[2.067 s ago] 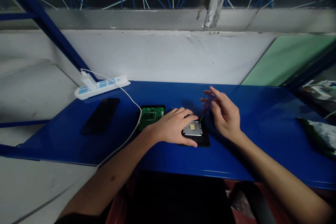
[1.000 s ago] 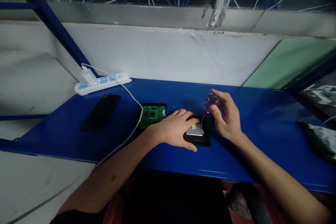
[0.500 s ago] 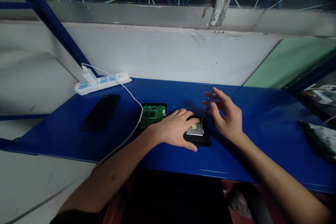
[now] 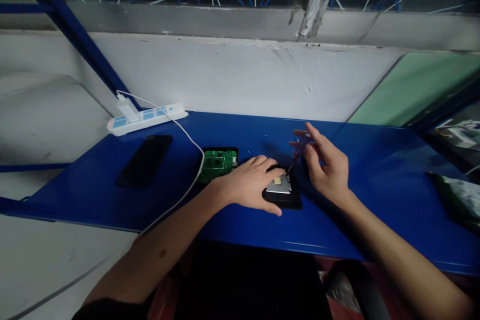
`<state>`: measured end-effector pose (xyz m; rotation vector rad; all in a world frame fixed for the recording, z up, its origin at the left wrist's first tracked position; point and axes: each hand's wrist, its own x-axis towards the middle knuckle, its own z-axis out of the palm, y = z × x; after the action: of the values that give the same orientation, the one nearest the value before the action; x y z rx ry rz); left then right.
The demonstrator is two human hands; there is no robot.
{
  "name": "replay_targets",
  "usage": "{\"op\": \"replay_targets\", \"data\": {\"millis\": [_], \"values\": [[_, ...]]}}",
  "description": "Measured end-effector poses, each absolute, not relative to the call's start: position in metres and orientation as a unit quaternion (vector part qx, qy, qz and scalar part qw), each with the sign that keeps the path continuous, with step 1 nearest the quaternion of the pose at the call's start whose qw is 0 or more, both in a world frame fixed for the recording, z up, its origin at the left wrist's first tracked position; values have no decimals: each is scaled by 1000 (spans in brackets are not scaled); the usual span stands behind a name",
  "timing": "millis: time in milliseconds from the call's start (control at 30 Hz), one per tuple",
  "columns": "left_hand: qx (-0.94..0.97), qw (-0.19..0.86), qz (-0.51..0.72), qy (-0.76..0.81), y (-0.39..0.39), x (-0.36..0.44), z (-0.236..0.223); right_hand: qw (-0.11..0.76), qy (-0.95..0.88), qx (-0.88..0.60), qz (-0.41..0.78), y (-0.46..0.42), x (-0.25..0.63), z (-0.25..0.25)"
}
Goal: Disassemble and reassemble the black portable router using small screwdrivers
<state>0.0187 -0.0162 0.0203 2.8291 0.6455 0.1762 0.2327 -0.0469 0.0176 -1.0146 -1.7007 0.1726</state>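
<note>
My left hand (image 4: 249,182) lies over the left side of a black plastic case (image 4: 296,200), fingers spread and thumb stretched along the near edge. Its index finger rests on the silver metal plate (image 4: 282,188) inside the case, beside a small yellowish pad (image 4: 277,180). In my right hand (image 4: 328,165) is a screwdriver with a purplish translucent handle (image 4: 301,147), pinched by the fingers. The slanted shaft reaches down to the plate's far right corner; the tip is too small to make out. Left of the case, a green circuit board (image 4: 216,161) sits in a black housing.
A dark phone-like slab (image 4: 144,161) lies on the blue table (image 4: 232,232). Behind it is a white power strip (image 4: 150,119) with a plugged charger, whose white cable (image 4: 189,140) runs past the circuit board. A green and silver bag (image 4: 459,200) lies at the right.
My right hand and the screwdriver handle have shifted and turned slightly, the hand a little to the right. The shaft stays at the plate's corner, and my left hand keeps its place.
</note>
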Motion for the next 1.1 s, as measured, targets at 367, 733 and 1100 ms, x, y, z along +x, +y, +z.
{"op": "replay_targets", "data": {"millis": [367,733,1100], "values": [[966,119,59,223,-17,19,21,551,-709,-437,52,-46,234,20],[966,122,51,223,-16,19,22,558,-701,-444,26,-43,236,16],[965,121,55,224,-16,19,20,535,-720,-439,48,-47,235,20]]}}
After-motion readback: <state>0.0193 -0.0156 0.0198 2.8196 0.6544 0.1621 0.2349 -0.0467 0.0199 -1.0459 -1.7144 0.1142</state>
